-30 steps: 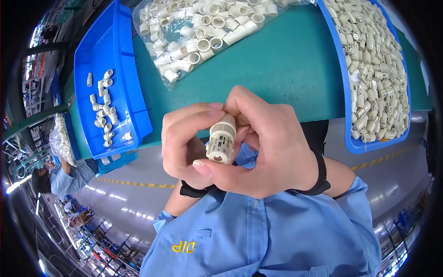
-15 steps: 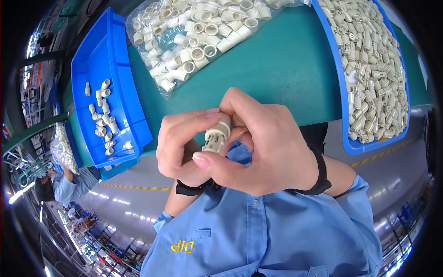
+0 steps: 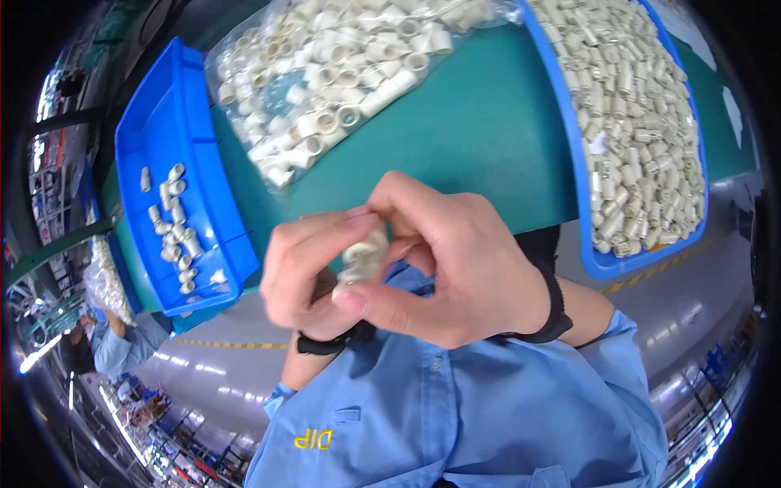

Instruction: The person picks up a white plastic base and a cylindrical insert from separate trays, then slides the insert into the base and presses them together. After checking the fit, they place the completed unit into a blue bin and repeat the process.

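From where I stand, the person's two hands come together at the near edge of the green table (image 3: 488,138), fingers curled around one small off-white plastic piece (image 3: 364,259) — blurred, so its details are hard to make out. The left hand (image 3: 303,264) grips it from the left; the right hand (image 3: 460,264) has its thumb against the near end. To the left, a blue tray (image 3: 159,122) holds a loose cluster of small pieces; farther off lies a clear bag (image 3: 289,85) of white sleeves; to the right, a blue bin (image 3: 574,146) is heaped with pale parts.
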Tool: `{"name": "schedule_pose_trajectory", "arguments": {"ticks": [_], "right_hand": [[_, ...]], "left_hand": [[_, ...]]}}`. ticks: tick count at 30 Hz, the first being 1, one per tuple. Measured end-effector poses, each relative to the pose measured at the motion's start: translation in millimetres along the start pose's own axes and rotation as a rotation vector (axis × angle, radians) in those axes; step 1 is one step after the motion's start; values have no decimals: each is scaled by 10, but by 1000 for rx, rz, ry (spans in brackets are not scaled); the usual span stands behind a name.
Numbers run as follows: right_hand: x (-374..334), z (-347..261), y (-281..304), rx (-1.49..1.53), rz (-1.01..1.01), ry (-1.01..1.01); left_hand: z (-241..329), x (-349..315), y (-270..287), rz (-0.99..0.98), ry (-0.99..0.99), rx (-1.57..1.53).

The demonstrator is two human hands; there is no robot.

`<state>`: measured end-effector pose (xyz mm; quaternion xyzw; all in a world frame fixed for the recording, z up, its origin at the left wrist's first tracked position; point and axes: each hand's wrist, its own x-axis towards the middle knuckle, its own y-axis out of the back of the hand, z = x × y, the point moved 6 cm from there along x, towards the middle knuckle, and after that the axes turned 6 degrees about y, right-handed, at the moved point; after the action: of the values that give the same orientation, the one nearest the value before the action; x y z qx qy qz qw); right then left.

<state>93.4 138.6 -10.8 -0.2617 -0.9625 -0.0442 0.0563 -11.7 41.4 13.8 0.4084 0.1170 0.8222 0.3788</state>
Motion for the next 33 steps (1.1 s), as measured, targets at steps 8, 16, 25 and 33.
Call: {"name": "schedule_pose_trajectory", "arguments": {"ticks": [8, 16, 25, 33], "right_hand": [[-330, -129, 812, -242, 172, -70], [-702, 28, 2149, -760, 598, -235], [-550, 256, 2037, -1275, 159, -155], [-513, 274, 1973, -1306, 129, -227]], "left_hand": [[-926, -156, 1362, 344, 491, 170], [-1108, -35, 1791, 280, 692, 705], [-1135, 724, 189, 10, 280, 385], [-1664, 701, -240, -318, 449, 237]]}}
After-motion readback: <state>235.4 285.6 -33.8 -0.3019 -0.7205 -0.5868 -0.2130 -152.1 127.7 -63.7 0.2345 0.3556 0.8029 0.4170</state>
